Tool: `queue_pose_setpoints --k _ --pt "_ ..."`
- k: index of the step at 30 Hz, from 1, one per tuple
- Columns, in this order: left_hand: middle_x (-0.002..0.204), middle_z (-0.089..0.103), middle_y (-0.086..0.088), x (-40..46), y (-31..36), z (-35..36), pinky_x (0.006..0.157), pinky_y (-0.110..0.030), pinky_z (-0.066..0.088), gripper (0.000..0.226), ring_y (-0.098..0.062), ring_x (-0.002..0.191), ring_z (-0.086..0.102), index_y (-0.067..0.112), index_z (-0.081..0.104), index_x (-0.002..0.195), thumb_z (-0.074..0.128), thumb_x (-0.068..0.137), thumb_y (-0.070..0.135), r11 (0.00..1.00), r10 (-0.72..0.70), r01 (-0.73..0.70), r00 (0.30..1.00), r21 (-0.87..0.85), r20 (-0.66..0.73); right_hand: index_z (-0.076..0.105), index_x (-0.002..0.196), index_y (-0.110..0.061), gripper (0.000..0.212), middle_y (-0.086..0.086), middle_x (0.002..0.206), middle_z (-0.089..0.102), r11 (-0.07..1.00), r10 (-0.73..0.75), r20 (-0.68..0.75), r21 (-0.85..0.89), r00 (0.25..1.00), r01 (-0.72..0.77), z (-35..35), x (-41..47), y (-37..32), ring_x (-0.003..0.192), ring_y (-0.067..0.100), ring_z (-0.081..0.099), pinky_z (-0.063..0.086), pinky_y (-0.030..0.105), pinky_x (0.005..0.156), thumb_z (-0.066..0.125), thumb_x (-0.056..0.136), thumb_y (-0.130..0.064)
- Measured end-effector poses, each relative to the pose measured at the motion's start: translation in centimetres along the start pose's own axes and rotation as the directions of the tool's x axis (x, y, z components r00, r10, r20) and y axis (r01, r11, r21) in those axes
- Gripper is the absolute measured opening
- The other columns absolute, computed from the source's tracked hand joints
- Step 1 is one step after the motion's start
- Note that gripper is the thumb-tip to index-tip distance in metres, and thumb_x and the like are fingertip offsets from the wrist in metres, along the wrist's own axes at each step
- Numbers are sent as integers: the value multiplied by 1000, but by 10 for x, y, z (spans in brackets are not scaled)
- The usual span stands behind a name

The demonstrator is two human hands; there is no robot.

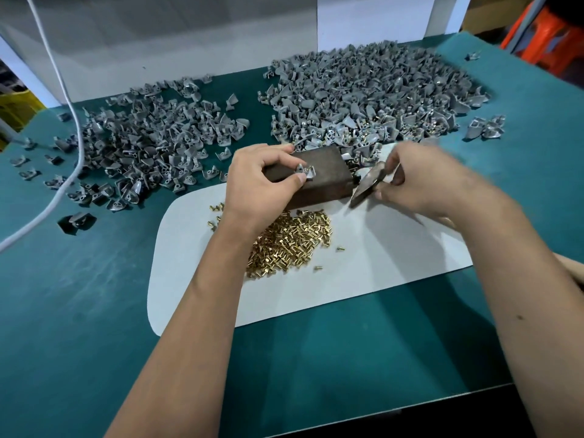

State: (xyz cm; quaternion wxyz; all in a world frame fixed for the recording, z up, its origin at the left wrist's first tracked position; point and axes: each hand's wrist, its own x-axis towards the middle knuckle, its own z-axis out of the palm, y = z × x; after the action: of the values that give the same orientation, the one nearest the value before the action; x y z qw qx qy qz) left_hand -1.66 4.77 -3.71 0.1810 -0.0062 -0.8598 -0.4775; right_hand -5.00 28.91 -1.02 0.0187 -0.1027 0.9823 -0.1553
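One block (319,184) stands at the far edge of the sheet (379,263). The left hand (265,181) pinches one grey part (305,172) on top of it. The right hand (420,181) grips one blurred tool (366,186), whose long axis runs far-right to near-left, tip near-left. Two grey heaps lie far, the left heap (148,143) and the right heap (373,93). One brass heap (294,241) lies near.

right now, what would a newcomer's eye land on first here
Two heaps of grey metal parts fill the back of the green table, a looser left heap and a denser right heap. In front, a pile of brass studs glints on the white sheet. Behind it the left hand pinches a grey part on a dark brown block, and the right hand holds a blurred, dark pointed tool beside it.
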Motion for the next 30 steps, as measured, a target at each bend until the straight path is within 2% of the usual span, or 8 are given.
queue_pose_setpoints --k 7,12,15,17,20,23,26,30 --pt "123 67 11 -1 4 -9 116 -42 35 18 -17 133 49 30 80 89 89 76 21 999 -41 41 999 20 -14 71 73 -8 32 16 72 67 995 13 69 -101 997 -6 -9 0 -2 69 33 60 46 34 58 69 94 -32" --pt "126 67 7 -1 4 -12 117 -41 32 20 -15 133 49 35 75 78 90 75 21 998 -56 57 998 2 -14 67 86 -12 22 14 79 70 980 -61 -105 184 993 80 -28 0 -18 75 33 64 53 44 70 60 102 -26" --pt "125 67 7 -1 3 -10 116 -41 32 22 -16 134 49 36 74 74 89 75 20 998 -65 65 998 1 -7 68 91 -16 14 1 80 70 922 -134 -205 333 970 198 -32 -6 -40 76 21 64 50 37 70 67 97 -28" --pt "125 67 6 -1 2 -9 116 -43 33 21 -16 134 50 35 75 73 88 76 20 997 -73 73 997 -4 2 68 89 -17 15 -2 78 68 923 -195 -218 288 956 254 -29 -9 -54 72 13 63 46 31 67 66 98 -28" --pt "116 68 8 1 0 -8 115 -39 36 16 -10 129 54 29 77 74 87 77 16 997 -74 74 997 -24 0 65 80 -12 31 11 77 67 951 -229 -163 174 960 257 -22 -10 -68 67 24 57 38 33 60 54 104 -27" --pt "104 66 13 2 -3 -7 107 -25 42 12 4 117 58 24 80 76 87 76 14 997 -77 77 997 -26 4 62 80 -14 31 11 80 67 939 -218 -241 211 946 271 -26 -9 -74 68 25 58 40 31 61 51 106 -27" --pt "96 64 17 2 -3 -6 83 -1 42 8 27 96 54 17 82 79 87 77 11 993 -99 100 995 -56 20 65 90 -15 25 9 80 66 923 -205 -378 233 903 307 -27 -10 -78 63 23 56 40 28 58 50 106 -28" --pt "94 63 15 2 -1 -8 81 -6 50 9 20 95 57 12 82 83 87 76 8 993 -102 103 995 -58 17 53 90 -20 23 16 94 66 964 -266 -128 -6 955 267 -12 -9 -86 83 36 60 51 43 76 45 107 -33"
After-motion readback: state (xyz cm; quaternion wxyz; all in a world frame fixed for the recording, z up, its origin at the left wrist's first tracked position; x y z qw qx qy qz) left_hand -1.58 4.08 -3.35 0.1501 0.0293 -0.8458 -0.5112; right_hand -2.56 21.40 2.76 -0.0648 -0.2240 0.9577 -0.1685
